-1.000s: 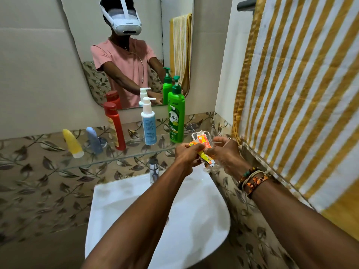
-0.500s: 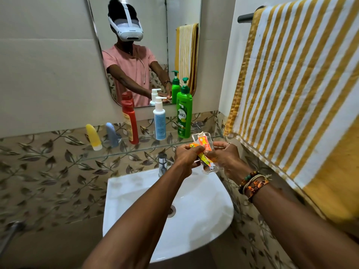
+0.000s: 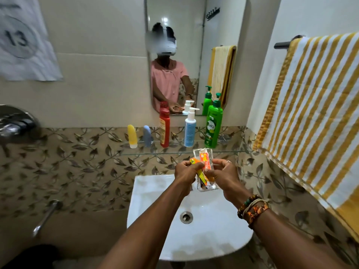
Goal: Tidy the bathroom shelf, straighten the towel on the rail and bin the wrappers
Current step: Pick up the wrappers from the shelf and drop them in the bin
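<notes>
Both hands meet above the white sink (image 3: 155, 206), holding a bunch of wrappers (image 3: 204, 164), orange, yellow and clear plastic. My left hand (image 3: 184, 171) pinches the yellow-orange one at its left end. My right hand (image 3: 223, 175) grips the clear and orange ones from the right. On the glass shelf (image 3: 174, 152) behind stand a yellow tube (image 3: 132, 136), a blue-grey tube (image 3: 147, 135), a red bottle (image 3: 164, 126), a white and blue pump bottle (image 3: 190, 130) and a green pump bottle (image 3: 213, 125). A yellow and white striped towel (image 3: 310, 113) hangs on the rail (image 3: 283, 44) at right.
A mirror (image 3: 174, 55) hangs above the shelf and reflects the person. A paper sheet marked 13 (image 3: 21, 41) is on the wall at upper left. Chrome fittings (image 3: 17, 125) and a pipe (image 3: 45, 216) stick out of the left wall.
The view has pulled back and swung left, showing more of the left wall and the whole sink. Both hands keep hold of the wrappers above the sink.
</notes>
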A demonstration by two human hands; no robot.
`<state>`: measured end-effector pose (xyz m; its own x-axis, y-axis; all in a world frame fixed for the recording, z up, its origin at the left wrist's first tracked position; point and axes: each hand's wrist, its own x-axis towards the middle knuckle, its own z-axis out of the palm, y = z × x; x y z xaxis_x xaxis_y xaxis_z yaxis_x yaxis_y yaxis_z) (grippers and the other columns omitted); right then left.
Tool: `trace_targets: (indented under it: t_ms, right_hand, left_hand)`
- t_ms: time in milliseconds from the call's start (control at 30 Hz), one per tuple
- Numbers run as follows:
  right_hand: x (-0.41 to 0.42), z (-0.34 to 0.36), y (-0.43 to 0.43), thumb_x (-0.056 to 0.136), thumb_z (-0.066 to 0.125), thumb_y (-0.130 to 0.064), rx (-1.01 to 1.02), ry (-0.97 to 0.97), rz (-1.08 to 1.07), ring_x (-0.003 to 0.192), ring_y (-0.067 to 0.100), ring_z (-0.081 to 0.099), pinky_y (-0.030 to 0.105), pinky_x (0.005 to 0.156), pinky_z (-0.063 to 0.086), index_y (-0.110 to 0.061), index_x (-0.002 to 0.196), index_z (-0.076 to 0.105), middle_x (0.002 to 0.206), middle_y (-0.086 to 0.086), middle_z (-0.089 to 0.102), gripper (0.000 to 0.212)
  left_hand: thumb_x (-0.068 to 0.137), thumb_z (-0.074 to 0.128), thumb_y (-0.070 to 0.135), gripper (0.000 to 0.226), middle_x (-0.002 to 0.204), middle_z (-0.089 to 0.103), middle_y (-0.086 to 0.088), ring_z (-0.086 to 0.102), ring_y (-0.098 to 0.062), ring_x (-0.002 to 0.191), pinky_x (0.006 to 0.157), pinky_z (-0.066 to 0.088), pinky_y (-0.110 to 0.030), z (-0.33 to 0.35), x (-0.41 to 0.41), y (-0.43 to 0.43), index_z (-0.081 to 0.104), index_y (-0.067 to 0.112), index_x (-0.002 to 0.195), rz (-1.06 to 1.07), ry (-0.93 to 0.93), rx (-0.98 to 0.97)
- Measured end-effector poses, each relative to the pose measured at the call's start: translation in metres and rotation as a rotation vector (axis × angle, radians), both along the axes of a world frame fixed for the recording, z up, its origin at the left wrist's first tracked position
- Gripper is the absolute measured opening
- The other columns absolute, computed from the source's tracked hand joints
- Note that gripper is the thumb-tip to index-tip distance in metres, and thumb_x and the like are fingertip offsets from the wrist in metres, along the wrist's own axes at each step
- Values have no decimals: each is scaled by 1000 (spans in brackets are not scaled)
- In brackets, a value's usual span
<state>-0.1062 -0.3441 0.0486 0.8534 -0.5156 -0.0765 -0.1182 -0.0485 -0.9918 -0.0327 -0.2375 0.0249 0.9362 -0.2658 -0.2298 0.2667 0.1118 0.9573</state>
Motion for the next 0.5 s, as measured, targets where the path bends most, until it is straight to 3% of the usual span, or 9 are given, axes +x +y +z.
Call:
trace_targets:
  t_ms: [133,300,500]
  right_hand:
    - [12,-2,19,75,79,0,-2,-1,97,92,24,71,42,79,61,-9,121,59,106,10,71,50]
    - [17,-4,38,78,76,5,9,-2,194,82,18,71,25,57,56,-11,115,58,101,8,70,44]
    - [7,-29,55,75,78,4,-14,43,277,96,23,67,37,74,60,-11,124,58,115,9,65,55]
  left_hand:
    - [83,76,11,23,98,76,-16,74,-28,87,85,61,-43,3,0,30,67,6,103,69,14,-56]
    - [82,77,7,28,103,74,-20,73,-26,82,78,62,-36,-1,-7,53,67,0,108,179,-1,-54]
    - [84,75,5,15,96,75,-17,72,-21,76,75,61,-33,-24,-34,73,69,2,97,265,13,-29]
